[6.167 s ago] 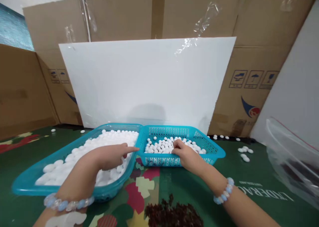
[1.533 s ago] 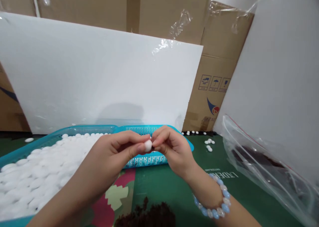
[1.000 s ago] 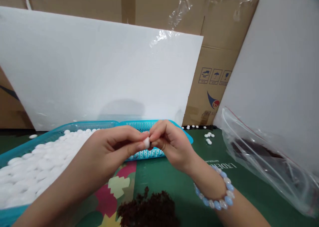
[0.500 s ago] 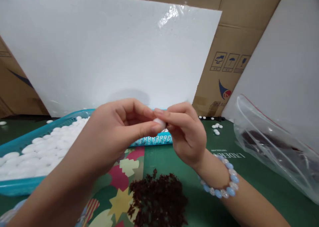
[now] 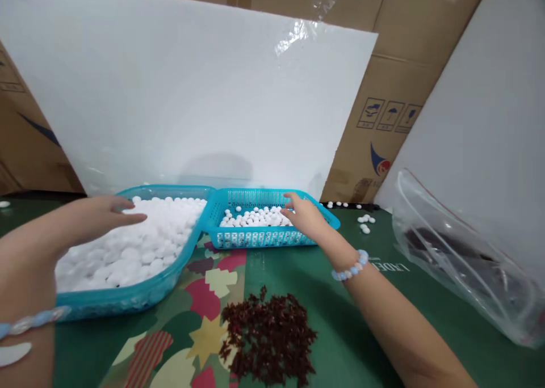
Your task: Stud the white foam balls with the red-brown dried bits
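Note:
Over the left part of a large blue tray (image 5: 140, 297) full of white rounded pieces (image 5: 128, 252) is my left hand (image 5: 97, 218), its thumb and fingers apart with nothing between them. My right hand (image 5: 302, 215) reaches over a smaller blue perforated basket (image 5: 259, 239) that holds white pieces (image 5: 255, 216). Its fingers are parted and no held piece shows. Nearer to me, a pile of small dark red-brown bits (image 5: 272, 342) lies on the green surface. Both wrists carry blue and clear bead bracelets.
A clear plastic bag (image 5: 460, 257) with dark contents lies at the right. Several loose white pieces (image 5: 365, 223) are scattered near the back. A white board (image 5: 204, 93) leans against cardboard boxes (image 5: 361, 93) behind the basket.
My hands have parted from the white piece they held together. The left moved left over the large tray, while the right moved over the small basket. Both have opened.

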`<state>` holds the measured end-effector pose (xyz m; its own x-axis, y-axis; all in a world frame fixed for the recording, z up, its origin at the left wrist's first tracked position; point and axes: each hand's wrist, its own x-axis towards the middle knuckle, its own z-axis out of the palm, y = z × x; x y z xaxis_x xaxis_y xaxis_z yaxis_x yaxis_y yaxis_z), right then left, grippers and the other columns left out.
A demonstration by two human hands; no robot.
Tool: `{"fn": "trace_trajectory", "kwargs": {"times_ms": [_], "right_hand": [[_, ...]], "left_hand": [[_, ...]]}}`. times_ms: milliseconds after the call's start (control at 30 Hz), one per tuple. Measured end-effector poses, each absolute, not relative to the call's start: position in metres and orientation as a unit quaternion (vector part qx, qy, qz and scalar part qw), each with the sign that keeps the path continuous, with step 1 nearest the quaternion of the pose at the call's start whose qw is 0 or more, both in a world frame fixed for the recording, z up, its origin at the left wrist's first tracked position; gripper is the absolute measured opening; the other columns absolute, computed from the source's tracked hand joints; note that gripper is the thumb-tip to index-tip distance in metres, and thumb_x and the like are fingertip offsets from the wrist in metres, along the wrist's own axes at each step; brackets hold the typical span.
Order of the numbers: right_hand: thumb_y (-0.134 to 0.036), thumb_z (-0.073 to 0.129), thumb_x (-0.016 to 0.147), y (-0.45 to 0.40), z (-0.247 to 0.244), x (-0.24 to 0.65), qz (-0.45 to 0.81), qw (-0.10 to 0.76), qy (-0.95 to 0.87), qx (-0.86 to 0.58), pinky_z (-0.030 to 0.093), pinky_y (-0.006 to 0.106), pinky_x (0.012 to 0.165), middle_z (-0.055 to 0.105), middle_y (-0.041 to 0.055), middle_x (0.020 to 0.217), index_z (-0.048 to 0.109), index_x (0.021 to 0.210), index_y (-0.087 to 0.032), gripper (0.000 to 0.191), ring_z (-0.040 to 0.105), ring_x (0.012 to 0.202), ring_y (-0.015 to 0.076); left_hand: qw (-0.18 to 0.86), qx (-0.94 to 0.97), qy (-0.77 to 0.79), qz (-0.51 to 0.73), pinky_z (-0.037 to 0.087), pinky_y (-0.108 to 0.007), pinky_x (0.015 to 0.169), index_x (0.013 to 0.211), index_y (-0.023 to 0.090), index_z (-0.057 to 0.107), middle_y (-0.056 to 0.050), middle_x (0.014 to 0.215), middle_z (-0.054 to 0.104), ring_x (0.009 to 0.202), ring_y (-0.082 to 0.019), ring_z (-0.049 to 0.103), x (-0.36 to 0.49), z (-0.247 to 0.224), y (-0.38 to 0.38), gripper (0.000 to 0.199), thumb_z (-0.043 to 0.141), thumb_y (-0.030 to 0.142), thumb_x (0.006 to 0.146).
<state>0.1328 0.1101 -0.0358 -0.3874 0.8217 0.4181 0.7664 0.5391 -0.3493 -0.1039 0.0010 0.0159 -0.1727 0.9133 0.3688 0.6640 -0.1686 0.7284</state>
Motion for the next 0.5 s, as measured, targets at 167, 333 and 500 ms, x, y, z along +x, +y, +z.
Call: {"fn": "trace_trajectory", "kwargs": {"times_ms": [167, 333, 500], "right_hand": [[-0.016, 0.043, 0.070, 0.078, -0.022, 0.129, 0.068, 0.167, -0.917, -0.356, 0.037, 0.025, 0.065, 0.055, 0.0066, 0.091, 0.045, 0.096, -0.015, 0.027, 0.049, 0.081, 0.0160], [-0.023, 0.053, 0.062, 0.045, -0.038, 0.110, 0.020, -0.074, -0.987, -0.139, 0.034, 0.023, 0.046, 0.055, 0.0085, 0.086, 0.048, 0.094, -0.014, 0.034, 0.051, 0.069, 0.0179], [-0.024, 0.048, 0.066, 0.045, -0.061, 0.096, -0.029, -0.086, -0.992, -0.088, 0.025, 0.021, 0.038, 0.054, 0.0071, 0.079, 0.050, 0.086, -0.013, 0.023, 0.048, 0.059, 0.0134]], "left_hand": [[0.141, 0.608, 0.752, 0.210, 0.035, -0.018, 0.039, 0.061, 0.015, 0.052, 0.002, 0.046, 0.051, 0.046, -0.012, 0.049, -0.115, -0.004, 0.005, 0.014, 0.049, 0.026, 0.053], [0.147, 0.559, 0.807, 0.120, 0.030, -0.019, 0.034, 0.056, 0.013, 0.051, 0.001, 0.044, 0.050, 0.038, -0.013, 0.045, -0.126, -0.014, 0.002, 0.014, 0.044, 0.015, 0.044], [0.171, 0.544, 0.817, 0.088, 0.031, -0.021, 0.037, 0.048, 0.015, 0.050, 0.001, 0.041, 0.048, 0.038, -0.013, 0.044, -0.118, -0.011, 0.001, 0.013, 0.041, 0.011, 0.039]]}}
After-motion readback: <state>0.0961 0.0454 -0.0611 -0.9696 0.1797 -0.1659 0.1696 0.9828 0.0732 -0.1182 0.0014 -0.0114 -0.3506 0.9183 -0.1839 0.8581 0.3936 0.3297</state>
